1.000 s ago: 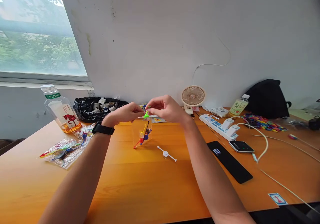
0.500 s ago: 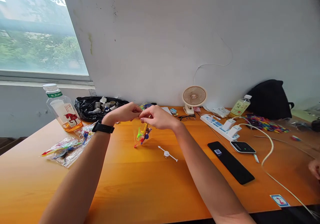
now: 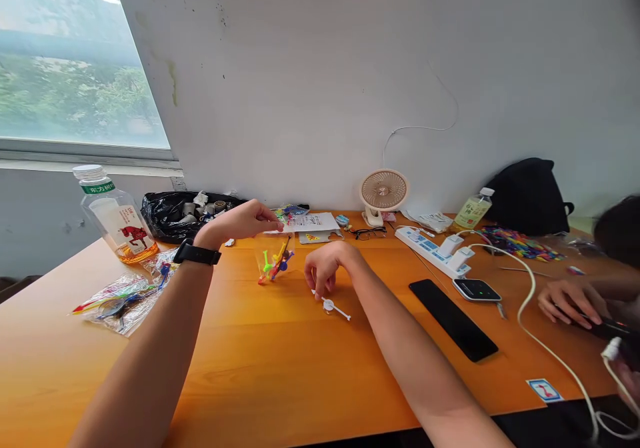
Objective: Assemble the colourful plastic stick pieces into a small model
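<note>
My left hand is closed in a pinch on the top of a small clear plastic bag. Through the film show little plastic pieces in yellow, green, blue and red; the bag hangs just over the table or touches it. To the right, my right hand is lowered with its fingers curled and their tips on the far end of a white arrow-ended plastic stick. This stick has a round middle and lies on the table.
At left are a tall bottle, a black bag of scraps and more bagged pieces. A fan, glasses and papers stand behind. On the right are a power strip, a phone, cables and another person's hand.
My right hand has let go of the bag and moved right and down to the white stick. My left hand still holds the bag. Another person's hands have come further into view at right.
</note>
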`<state>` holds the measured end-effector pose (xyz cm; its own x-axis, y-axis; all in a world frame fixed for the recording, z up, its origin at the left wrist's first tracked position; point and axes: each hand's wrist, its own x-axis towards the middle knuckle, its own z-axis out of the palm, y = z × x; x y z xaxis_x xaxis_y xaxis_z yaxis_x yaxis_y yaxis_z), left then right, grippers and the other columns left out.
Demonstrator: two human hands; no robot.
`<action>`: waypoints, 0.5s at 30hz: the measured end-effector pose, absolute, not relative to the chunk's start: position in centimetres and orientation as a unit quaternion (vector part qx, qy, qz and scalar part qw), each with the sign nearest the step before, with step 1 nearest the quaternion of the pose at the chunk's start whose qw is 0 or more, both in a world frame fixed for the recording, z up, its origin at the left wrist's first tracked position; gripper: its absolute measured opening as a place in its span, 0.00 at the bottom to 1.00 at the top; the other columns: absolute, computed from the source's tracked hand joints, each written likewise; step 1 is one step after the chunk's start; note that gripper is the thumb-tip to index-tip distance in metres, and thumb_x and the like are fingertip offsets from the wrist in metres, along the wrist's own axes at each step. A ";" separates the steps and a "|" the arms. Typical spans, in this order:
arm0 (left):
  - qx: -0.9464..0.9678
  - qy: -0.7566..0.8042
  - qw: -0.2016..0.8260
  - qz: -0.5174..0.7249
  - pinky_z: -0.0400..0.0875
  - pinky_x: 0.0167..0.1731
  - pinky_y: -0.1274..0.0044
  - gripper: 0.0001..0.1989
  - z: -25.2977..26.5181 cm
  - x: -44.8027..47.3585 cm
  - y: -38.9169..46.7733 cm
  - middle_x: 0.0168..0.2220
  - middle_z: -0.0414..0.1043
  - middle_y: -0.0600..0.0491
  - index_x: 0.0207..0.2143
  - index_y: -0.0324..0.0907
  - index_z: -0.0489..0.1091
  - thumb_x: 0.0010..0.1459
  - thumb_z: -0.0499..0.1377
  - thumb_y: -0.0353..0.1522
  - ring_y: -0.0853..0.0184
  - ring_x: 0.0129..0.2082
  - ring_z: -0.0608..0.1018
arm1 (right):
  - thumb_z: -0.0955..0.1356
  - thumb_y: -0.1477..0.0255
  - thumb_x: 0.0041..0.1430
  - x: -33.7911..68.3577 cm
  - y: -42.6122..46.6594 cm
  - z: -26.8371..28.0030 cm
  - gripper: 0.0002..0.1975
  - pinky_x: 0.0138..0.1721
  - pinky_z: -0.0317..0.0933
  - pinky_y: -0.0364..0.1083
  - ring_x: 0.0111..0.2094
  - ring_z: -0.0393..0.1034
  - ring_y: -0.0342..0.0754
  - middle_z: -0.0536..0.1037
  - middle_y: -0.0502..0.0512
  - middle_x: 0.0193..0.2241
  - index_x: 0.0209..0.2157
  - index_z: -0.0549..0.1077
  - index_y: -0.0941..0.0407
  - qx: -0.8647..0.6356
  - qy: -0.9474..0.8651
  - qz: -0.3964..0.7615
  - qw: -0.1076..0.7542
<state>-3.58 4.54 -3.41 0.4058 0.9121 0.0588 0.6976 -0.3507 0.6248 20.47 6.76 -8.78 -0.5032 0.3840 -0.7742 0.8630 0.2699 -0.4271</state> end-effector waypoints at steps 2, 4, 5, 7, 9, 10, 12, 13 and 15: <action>0.792 0.510 0.264 0.208 0.46 0.17 0.77 0.17 -3.1 -3.6 4.2 0.17 0.51 0.59 0.29 0.41 0.80 0.53 0.62 0.46 0.73 0.17 0.53 | 0.84 0.66 0.24 19.8 7.1 -10.1 0.26 0.33 0.70 0.43 0.27 0.74 0.45 0.79 0.50 0.23 0.27 0.77 0.60 0.398 0.734 -0.474 0.278; 0.792 0.511 0.263 0.206 0.46 0.17 0.77 0.17 -2.8 -3.6 4.0 0.17 0.50 0.59 0.29 0.41 0.80 0.53 0.62 0.46 0.73 0.17 0.53 | 0.84 0.66 0.25 19.7 7.3 -10.3 0.24 0.33 0.70 0.43 0.27 0.74 0.45 0.80 0.51 0.24 0.26 0.78 0.60 0.377 0.731 -0.498 0.274; 0.792 0.512 0.263 0.205 0.45 0.17 0.77 0.17 -2.7 -3.6 3.9 0.17 0.50 0.60 0.29 0.41 0.80 0.53 0.62 0.46 0.73 0.17 0.52 | 0.84 0.66 0.27 19.9 7.3 -10.0 0.23 0.32 0.70 0.42 0.27 0.74 0.45 0.80 0.51 0.24 0.27 0.78 0.61 0.364 0.735 -0.507 0.265; 0.793 0.510 0.262 0.204 0.44 0.17 0.77 0.18 -2.7 -3.7 3.9 0.16 0.48 0.60 0.29 0.41 0.79 0.53 0.62 0.46 0.73 0.18 0.51 | 0.83 0.65 0.32 20.7 7.0 -8.6 0.21 0.32 0.70 0.42 0.28 0.75 0.45 0.81 0.52 0.26 0.28 0.79 0.61 0.327 0.756 -0.524 0.215; 0.795 0.507 0.262 0.205 0.43 0.17 0.77 0.18 -2.7 -3.6 3.9 0.16 0.47 0.60 0.27 0.40 0.78 0.54 0.62 0.46 0.73 0.18 0.50 | 0.81 0.63 0.41 21.9 6.5 -6.5 0.19 0.32 0.69 0.42 0.28 0.75 0.45 0.81 0.53 0.27 0.32 0.80 0.61 0.275 0.786 -0.544 0.102; 0.795 0.506 0.264 0.205 0.43 0.17 0.77 0.17 -2.7 -3.6 3.9 0.16 0.47 0.60 0.27 0.40 0.78 0.54 0.62 0.46 0.73 0.18 0.50 | 0.80 0.63 0.45 22.4 6.1 -5.3 0.19 0.32 0.69 0.43 0.28 0.74 0.44 0.82 0.54 0.28 0.35 0.81 0.61 0.247 0.796 -0.552 0.023; 0.793 0.506 0.268 0.207 0.43 0.17 0.77 0.17 -2.7 -3.4 3.9 0.17 0.47 0.60 0.28 0.40 0.78 0.54 0.62 0.45 0.73 0.18 0.51 | 0.79 0.63 0.50 23.0 5.1 -3.2 0.17 0.30 0.68 0.42 0.27 0.72 0.42 0.81 0.53 0.29 0.37 0.81 0.60 0.212 0.800 -0.533 -0.176; 0.793 0.506 0.268 0.207 0.43 0.17 0.77 0.17 -2.7 -3.4 3.9 0.17 0.47 0.60 0.27 0.40 0.77 0.54 0.62 0.46 0.73 0.18 0.51 | 0.79 0.63 0.51 23.1 4.6 -2.3 0.16 0.30 0.67 0.42 0.27 0.71 0.42 0.81 0.53 0.29 0.37 0.80 0.59 0.204 0.792 -0.505 -0.276; 0.800 0.499 0.263 0.205 0.43 0.17 0.77 0.18 -2.7 -3.3 3.9 0.17 0.46 0.60 0.24 0.41 0.73 0.56 0.60 0.46 0.73 0.18 0.51 | 0.78 0.63 0.52 22.7 3.6 -1.0 0.15 0.29 0.66 0.43 0.27 0.70 0.42 0.79 0.52 0.29 0.36 0.80 0.58 0.199 0.773 -0.434 -0.417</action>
<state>-3.28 3.90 -2.71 0.4174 0.9064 0.0649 0.6904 -0.3628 0.6258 22.70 3.61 -1.03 -0.5726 0.6696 0.4730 -0.0546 0.5445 -0.8370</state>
